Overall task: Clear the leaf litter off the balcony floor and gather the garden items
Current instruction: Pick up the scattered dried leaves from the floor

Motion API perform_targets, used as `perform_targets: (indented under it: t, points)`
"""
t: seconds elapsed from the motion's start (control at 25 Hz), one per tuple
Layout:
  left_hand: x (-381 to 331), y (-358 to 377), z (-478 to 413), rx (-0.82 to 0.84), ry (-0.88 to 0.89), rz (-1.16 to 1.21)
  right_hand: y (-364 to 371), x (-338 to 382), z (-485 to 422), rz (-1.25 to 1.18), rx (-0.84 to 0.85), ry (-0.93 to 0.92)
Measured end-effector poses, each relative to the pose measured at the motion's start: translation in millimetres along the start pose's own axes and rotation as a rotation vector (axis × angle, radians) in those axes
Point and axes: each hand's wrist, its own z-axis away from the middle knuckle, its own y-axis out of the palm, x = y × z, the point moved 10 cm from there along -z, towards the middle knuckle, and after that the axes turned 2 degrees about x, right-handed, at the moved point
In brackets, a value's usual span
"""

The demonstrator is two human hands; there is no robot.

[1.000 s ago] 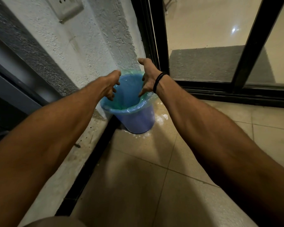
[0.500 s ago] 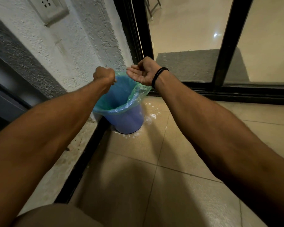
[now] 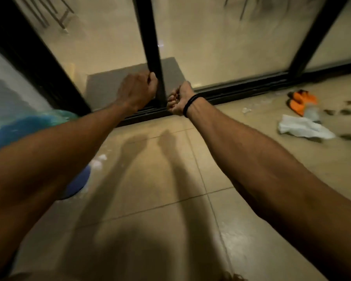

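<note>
Head view, smeared by motion blur. Both bare forearms reach forward over the beige tiled balcony floor (image 3: 150, 179).

Left hand (image 3: 137, 91): back of the hand up, fingers (image 3: 152, 79) curled together in a fist, nothing seen inside it. The knuckles sit at the edge of the black vertical door-frame post (image 3: 150, 43). Touching it or just in front of it, cannot tell.

Right hand (image 3: 177, 99): palm turned up, fingers (image 3: 171, 102) curled in toward the palm, nothing visible in them. A thin black band (image 3: 190, 104) circles the wrist. The two hands lie near each other, with the foot of the post between them.

Blue plastic bucket lined with a green translucent bag (image 3: 22, 126): far left by the wall, mostly hidden behind the left forearm. Its base shows below the arm, standing on the floor. White specks (image 3: 98, 161) lie on the tile just beside the base.

Leaf litter: dark leaf scraps (image 3: 344, 112) are scattered on the floor at far right, well apart from both hands and from the bucket. Beside them lies a crumpled white sheet (image 3: 304, 128), cloth or plastic unclear. Just behind it, near the door track, is a pair of orange items (image 3: 301, 100), too blurred to identify.

A grey mat (image 3: 109, 84) lies on the floor beyond the glass.
</note>
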Motion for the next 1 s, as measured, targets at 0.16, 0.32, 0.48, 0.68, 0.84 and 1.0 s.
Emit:
perform_targets:
  t: [0.16,0.32,0.48,0.68,0.84,1.0]
  points:
    - [-128.4,118.3,-12.2,0.178,0.175,0.146,-172.7,46.9,14.3,-0.076,-0.246,-0.079]
    - [-249.0,219.6,6.5,0.319,0.294,0.268,-359.2,64.4,57.9,-0.256,-0.577,-0.163]
    - [-329.0,303.9,42.9,0.531,0.353,0.283,-483.0,48.8,105.1,-0.366,-0.911,-0.239]
    - [-374.1,367.8,71.7,0.773,0.328,0.284,-557.4,28.9,145.8,0.058,-1.227,-0.241]
    - [-420.9,400.8,94.1,0.862,0.428,0.231,-604.1,34.2,184.6,0.392,-1.358,-0.291]
    - [-466.1,422.2,132.2,0.922,0.605,0.264,-653.1,30.5,208.4,0.458,-1.423,-0.307]
